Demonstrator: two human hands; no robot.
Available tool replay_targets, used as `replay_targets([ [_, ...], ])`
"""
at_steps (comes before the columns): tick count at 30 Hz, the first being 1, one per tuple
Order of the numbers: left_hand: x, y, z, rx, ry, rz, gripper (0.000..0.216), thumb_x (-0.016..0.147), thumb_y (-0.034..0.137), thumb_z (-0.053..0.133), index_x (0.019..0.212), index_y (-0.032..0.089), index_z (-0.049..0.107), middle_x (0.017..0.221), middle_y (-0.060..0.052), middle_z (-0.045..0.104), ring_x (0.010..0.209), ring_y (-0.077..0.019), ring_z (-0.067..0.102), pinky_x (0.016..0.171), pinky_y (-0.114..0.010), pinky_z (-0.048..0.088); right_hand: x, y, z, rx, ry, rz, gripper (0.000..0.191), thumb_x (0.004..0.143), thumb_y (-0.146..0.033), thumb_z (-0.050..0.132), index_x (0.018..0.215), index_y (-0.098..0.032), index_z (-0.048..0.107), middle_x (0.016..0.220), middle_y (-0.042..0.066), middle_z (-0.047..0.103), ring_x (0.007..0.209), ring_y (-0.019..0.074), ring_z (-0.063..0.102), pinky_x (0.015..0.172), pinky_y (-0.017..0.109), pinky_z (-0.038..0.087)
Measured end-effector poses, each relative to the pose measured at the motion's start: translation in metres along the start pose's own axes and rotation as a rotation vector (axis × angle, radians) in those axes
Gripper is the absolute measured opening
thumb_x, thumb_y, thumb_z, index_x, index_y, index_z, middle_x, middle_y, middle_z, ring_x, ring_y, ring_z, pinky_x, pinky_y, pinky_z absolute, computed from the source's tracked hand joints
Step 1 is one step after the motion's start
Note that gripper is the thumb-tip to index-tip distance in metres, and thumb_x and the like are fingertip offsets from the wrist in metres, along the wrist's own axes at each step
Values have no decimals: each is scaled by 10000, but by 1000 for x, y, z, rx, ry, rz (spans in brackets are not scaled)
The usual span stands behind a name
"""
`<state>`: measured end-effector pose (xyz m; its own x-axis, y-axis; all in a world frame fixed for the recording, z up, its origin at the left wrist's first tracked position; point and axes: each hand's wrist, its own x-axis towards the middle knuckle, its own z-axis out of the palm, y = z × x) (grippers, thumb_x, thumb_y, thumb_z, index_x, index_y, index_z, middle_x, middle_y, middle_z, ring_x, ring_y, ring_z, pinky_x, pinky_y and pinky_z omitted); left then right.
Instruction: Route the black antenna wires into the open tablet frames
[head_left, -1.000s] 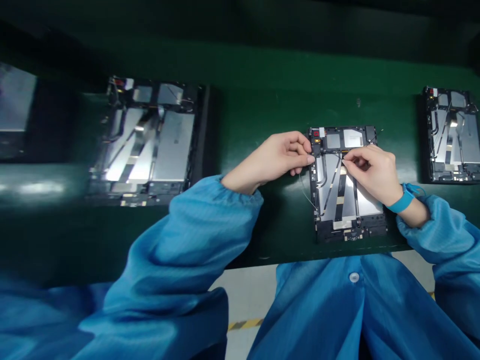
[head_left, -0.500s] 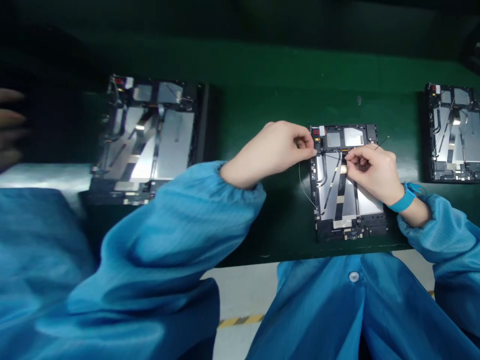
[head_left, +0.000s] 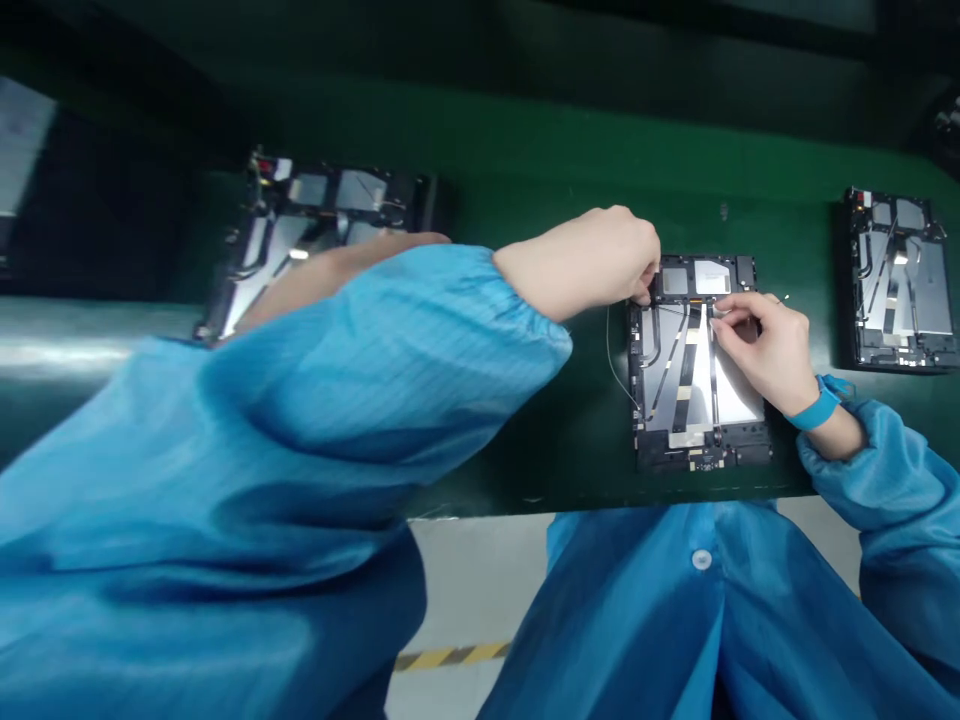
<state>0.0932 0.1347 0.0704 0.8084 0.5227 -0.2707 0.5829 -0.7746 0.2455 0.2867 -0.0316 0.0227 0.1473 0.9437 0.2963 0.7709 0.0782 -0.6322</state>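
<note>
An opened tablet-like device (head_left: 670, 380) lies on the green bench, its silver panels, black flat cables and small boards exposed. At its upper left corner my left hand (head_left: 600, 255) is closed, fingers bent down over the edge where a thin cable (head_left: 616, 372) runs; the fingertips are partly hidden. That cable loops outside the left edge and crosses the upper part of the device. My right hand (head_left: 772, 345), with a blue wrist strap (head_left: 816, 405), pinches the cable near the device's upper right. The cable's free tip shows just beyond the knuckles.
A similar opened device (head_left: 904, 280) rests on the bench (head_left: 540, 420) to the right. Another device (head_left: 360, 190) stands at the left, with a co-worker's bare forearm (head_left: 322, 280) across it. The bench's front edge runs below my device.
My left hand has moved over the device's upper left corner, now covering it. My right hand has shifted slightly right and down. The co-worker's arm has come across the left device.
</note>
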Motion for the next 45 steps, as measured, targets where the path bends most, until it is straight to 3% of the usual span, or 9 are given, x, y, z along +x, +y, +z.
replay_targets([
  [8, -35, -1, 8, -100, -2, 8, 220, 916, 341, 633, 887, 198, 798, 848, -35, 765, 829, -199, 695, 864, -300, 515, -28, -14, -9, 49, -16, -87, 155, 904, -172, 657, 1003, -250, 748, 815, -9, 801, 818, 209, 743, 811, 369, 564],
  [12, -60, 34, 12, -105, 132, -110, 227, 911, 298, 587, 970, 181, 773, 961, -75, 771, 887, -244, 723, 846, -339, 540, -11, -12, -14, -144, 72, -117, 172, 897, -162, 676, 1024, -252, 749, 817, 10, 792, 880, 257, 701, 874, 431, 498],
  [17, -76, 90, 33, -25, 176, -213, 255, 908, 246, 569, 1051, 102, 723, 972, -182, 761, 823, -315, 744, 690, -371, 548, 10, -14, -15, -335, -119, -272, 209, 941, -96, 586, 971, -245, 729, 814, 48, 767, 912, 279, 607, 861, 436, 409],
  [20, -75, 104, 47, 40, 211, -222, 279, 869, 135, 527, 1070, 52, 703, 968, -235, 739, 852, -356, 752, 655, -383, 541, 6, -18, -20, -363, -197, -352, 221, 950, -78, 566, 920, -238, 716, 771, 48, 752, 879, 265, 588, 824, 422, 383],
  [23, -74, 103, 56, 50, 263, -233, 252, 836, 87, 520, 1026, 85, 685, 941, -208, 729, 855, -334, 740, 671, -375, 548, -4, -17, -29, -279, -203, -367, 203, 930, -84, 590, 936, -239, 720, 789, 30, 765, 848, 240, 613, 809, 404, 400],
  [28, -81, 94, 61, -54, 345, -209, 177, 849, 84, 519, 953, 160, 641, 918, -134, 711, 855, -273, 689, 764, -369, 565, -15, -3, -32, 78, -157, -126, 106, 905, -160, 661, 945, -240, 718, 829, 1, 766, 833, 198, 681, 807, 361, 515],
  [33, -62, 85, 54, -157, 446, -105, 181, 981, 235, 537, 1023, 183, 705, 1116, -151, 729, 1088, -322, 658, 967, -463, 538, -19, 16, -21, 355, -92, 211, 44, 856, -218, 688, 898, -227, 680, 822, -11, 742, 758, 153, 699, 743, 315, 581],
  [38, -22, 72, 44, -339, 233, 75, 214, 972, 260, 568, 977, 194, 772, 1058, -96, 749, 1053, -282, 658, 998, -448, 505, -18, 21, -18, 479, -91, 278, 68, 840, -260, 694, 865, -226, 640, 804, -12, 718, 743, 141, 705, 709, 293, 599],
  [45, -8, 68, 29, -452, 152, 59, 173, 902, 268, 651, 891, 216, 816, 937, -35, 769, 924, -223, 689, 928, -368, 507, -17, 23, -25, 515, -161, 300, 109, 833, -266, 724, 866, -224, 630, 812, -7, 721, 762, 139, 707, 726, 292, 609],
])
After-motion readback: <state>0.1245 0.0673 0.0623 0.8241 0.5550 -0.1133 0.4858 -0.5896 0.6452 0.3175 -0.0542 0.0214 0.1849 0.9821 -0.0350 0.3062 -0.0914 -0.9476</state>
